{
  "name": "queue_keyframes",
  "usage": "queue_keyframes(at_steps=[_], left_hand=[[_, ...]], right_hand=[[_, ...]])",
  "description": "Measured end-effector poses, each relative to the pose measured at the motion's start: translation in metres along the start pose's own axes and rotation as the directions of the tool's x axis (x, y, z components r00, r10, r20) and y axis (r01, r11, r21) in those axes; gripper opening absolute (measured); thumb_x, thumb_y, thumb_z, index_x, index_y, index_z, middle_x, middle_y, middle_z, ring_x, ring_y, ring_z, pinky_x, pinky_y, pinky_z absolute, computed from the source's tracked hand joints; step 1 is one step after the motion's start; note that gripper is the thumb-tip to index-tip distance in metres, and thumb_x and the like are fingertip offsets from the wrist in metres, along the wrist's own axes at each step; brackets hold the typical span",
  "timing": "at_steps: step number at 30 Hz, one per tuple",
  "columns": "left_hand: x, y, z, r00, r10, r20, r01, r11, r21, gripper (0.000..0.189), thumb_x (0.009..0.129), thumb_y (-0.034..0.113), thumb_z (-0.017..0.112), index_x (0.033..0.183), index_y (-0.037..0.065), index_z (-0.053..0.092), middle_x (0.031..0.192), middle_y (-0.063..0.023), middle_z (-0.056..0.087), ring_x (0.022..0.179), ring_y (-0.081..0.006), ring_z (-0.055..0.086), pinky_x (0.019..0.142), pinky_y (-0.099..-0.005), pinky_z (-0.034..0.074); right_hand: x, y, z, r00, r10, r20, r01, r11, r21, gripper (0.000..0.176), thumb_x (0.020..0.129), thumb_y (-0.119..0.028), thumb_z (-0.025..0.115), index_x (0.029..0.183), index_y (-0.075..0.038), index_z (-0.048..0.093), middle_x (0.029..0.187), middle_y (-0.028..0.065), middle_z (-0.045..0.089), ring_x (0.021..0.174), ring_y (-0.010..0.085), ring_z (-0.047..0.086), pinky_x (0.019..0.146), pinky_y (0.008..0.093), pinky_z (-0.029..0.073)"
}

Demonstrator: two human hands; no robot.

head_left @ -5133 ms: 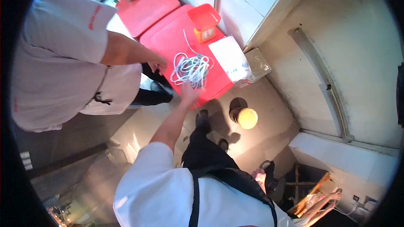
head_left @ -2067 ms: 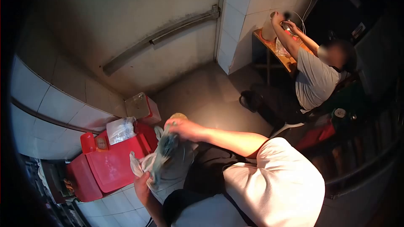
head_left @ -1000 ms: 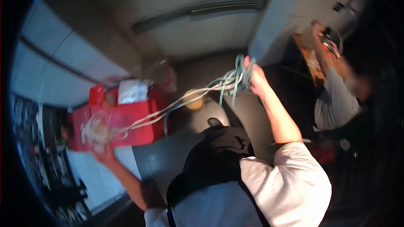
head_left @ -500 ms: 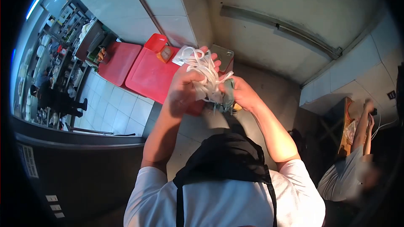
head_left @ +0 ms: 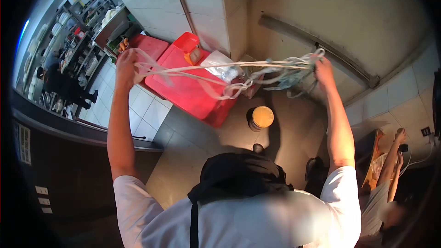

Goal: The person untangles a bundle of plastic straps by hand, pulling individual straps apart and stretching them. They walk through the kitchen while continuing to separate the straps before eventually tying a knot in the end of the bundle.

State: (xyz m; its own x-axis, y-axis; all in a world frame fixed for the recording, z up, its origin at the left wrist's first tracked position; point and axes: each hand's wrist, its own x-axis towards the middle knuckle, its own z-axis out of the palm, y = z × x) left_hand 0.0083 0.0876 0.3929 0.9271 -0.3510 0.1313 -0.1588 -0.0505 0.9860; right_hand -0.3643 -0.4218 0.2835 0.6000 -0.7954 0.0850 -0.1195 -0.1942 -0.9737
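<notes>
A tangle of long white cord (head_left: 248, 64) stretches between my two hands above the red-topped surface. My left hand (head_left: 126, 68) is closed on one end, with loops hanging from the fingers. On the other side, my right hand (head_left: 323, 70) grips the opposite end, where the strands bunch up. Greenish strands or strips (head_left: 290, 79) are mixed into that bunch. A knot-like cluster hangs near the middle, and some lower strands are blurred.
Below the cord are a red lid-like surface (head_left: 172, 76), an open red box (head_left: 186, 42) and a clear plastic bag (head_left: 221, 64). A yellow-topped round container (head_left: 262, 117) stands on the floor. One person (head_left: 390, 170) is at the right, another (head_left: 64, 82) in the kitchen.
My hands have moved far apart, left and right. The cord, earlier bunched between them, is now pulled out in a long span. The yellow-topped container has come into fuller view.
</notes>
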Motion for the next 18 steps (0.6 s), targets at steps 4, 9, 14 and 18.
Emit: queue_keyframes(at_steps=[4, 9, 14, 18], left_hand=[[0.034, 0.001, -0.053, 0.988, -0.105, -0.115, 0.019, 0.814, -0.58, 0.024, 0.102, 0.027, 0.045, 0.098, 0.006, 0.057, 0.083, -0.0026, 0.057, 0.069, -0.0151, 0.055, 0.059, -0.0283, 0.049], [0.009, 0.041, -0.043, 0.903, -0.351, -0.247, 0.024, 0.616, -0.788, 0.031, 0.104, 0.026, 0.033, 0.091, 0.007, 0.054, 0.08, -0.0067, 0.058, 0.067, -0.0193, 0.053, 0.061, -0.0306, 0.049], [0.051, -0.042, -0.131, 0.975, -0.158, 0.154, 0.198, 0.311, -0.93, 0.035, 0.102, 0.028, 0.044, 0.072, 0.009, 0.043, 0.064, -0.0001, 0.042, 0.057, -0.0135, 0.041, 0.06, -0.0304, 0.043], [0.023, 0.001, -0.103, 0.97, -0.181, 0.161, 0.228, 0.462, -0.857, 0.016, 0.095, 0.015, 0.059, 0.093, 0.0, 0.052, 0.08, -0.0056, 0.05, 0.072, -0.0159, 0.049, 0.064, -0.0284, 0.046]], right_hand=[[-0.011, -0.015, -0.02, 0.981, 0.119, -0.153, -0.078, 0.966, 0.248, 0.023, 0.094, -0.033, 0.056, 0.091, -0.011, 0.062, 0.064, -0.0049, 0.052, 0.047, 0.0049, 0.038, 0.041, 0.023, 0.021], [-0.004, 0.036, -0.048, 0.928, 0.28, -0.245, -0.151, 0.886, 0.439, 0.02, 0.094, -0.033, 0.057, 0.099, -0.014, 0.062, 0.075, -0.0024, 0.061, 0.053, 0.006, 0.05, 0.041, 0.0217, 0.026], [0.009, 0.058, -0.079, 0.935, 0.229, -0.271, -0.096, 0.899, 0.427, 0.022, 0.095, -0.035, 0.054, 0.101, -0.016, 0.064, 0.077, -0.0019, 0.063, 0.053, 0.0078, 0.051, 0.041, 0.0221, 0.027], [0.022, 0.048, -0.08, 0.883, 0.287, -0.372, -0.103, 0.891, 0.442, 0.022, 0.096, -0.03, 0.052, 0.103, -0.014, 0.066, 0.072, -0.0028, 0.06, 0.048, 0.0066, 0.045, 0.039, 0.0229, 0.023]])
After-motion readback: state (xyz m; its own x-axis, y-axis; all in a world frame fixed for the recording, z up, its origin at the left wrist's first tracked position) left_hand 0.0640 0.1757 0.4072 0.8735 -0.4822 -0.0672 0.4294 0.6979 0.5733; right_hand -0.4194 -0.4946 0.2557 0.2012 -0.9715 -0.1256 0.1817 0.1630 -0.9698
